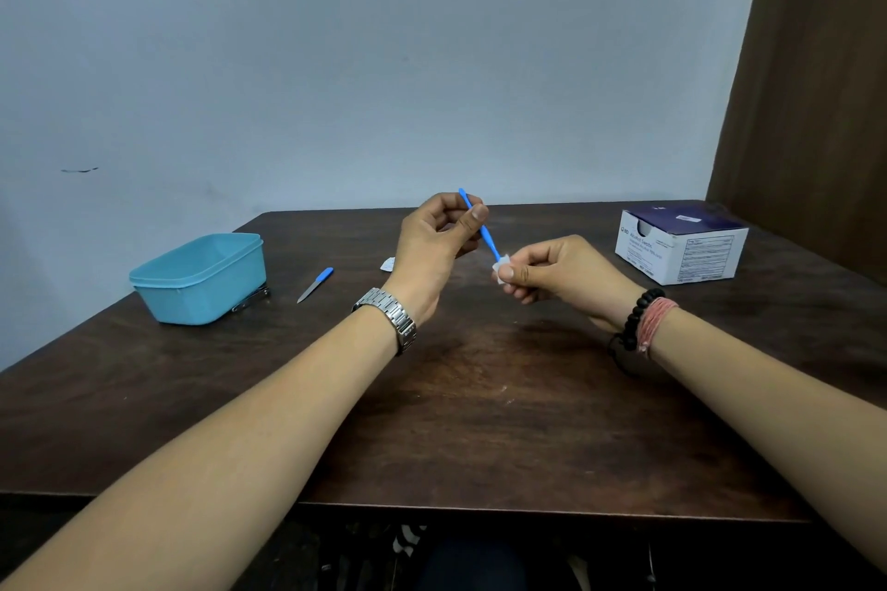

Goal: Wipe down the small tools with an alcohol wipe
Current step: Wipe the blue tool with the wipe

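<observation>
My left hand [434, 245] pinches a thin blue plastic tool [485, 233] between thumb and fingers and holds it slanted above the table. My right hand [552, 271] pinches a small white alcohol wipe [502, 266] around the tool's lower end. A nail file with a blue handle [315, 285] lies on the table to the left. A metal tool [250, 299] pokes out from under the blue container.
A light blue plastic container [199, 276] stands on the dark wooden table [480, 398] at the left. A white and navy box of alcohol swabs [681, 245] sits at the right rear. A torn wipe wrapper [388, 263] lies behind my left hand.
</observation>
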`<action>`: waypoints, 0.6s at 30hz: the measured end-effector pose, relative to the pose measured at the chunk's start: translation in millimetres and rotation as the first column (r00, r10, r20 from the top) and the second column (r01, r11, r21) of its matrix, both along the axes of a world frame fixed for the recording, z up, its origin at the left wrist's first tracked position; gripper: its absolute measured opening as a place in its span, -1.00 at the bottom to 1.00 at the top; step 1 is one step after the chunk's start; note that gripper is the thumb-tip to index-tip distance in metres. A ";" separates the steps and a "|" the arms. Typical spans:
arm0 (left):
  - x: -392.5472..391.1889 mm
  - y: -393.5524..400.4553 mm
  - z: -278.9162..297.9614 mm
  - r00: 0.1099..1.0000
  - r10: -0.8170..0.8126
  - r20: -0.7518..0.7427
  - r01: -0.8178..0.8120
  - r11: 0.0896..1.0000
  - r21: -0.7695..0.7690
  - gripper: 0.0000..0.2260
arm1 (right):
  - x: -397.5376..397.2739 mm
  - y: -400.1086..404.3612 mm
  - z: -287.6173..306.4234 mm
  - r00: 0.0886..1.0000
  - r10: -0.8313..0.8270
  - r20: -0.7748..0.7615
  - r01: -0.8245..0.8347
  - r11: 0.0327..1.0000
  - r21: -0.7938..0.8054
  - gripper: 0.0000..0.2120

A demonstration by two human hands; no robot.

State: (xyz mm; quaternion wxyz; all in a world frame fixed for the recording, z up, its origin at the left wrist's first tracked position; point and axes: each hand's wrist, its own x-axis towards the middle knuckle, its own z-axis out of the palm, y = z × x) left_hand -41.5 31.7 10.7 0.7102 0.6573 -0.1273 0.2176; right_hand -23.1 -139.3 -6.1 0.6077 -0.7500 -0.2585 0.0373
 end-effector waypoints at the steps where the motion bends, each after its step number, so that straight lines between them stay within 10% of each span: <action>1: 0.2 0.0 -0.1 1.000 0.006 0.001 -0.006 1.000 -0.001 -0.97 | 0.1 -0.3 0.1 1.000 0.000 -0.003 0.000 1.000 0.000 -0.84; 12: 5.1 12.2 7.4 0.997 0.072 -0.018 -0.074 0.982 -0.173 -0.99 | 6.4 -3.2 -3.2 0.995 -0.096 -0.035 0.097 0.995 0.034 -0.88; 18: -1.3 -1.7 -3.3 0.997 -0.055 -0.052 0.059 0.995 0.082 -0.94 | 3.5 -3.4 -2.1 0.997 -0.071 -0.015 0.072 0.994 0.087 -0.89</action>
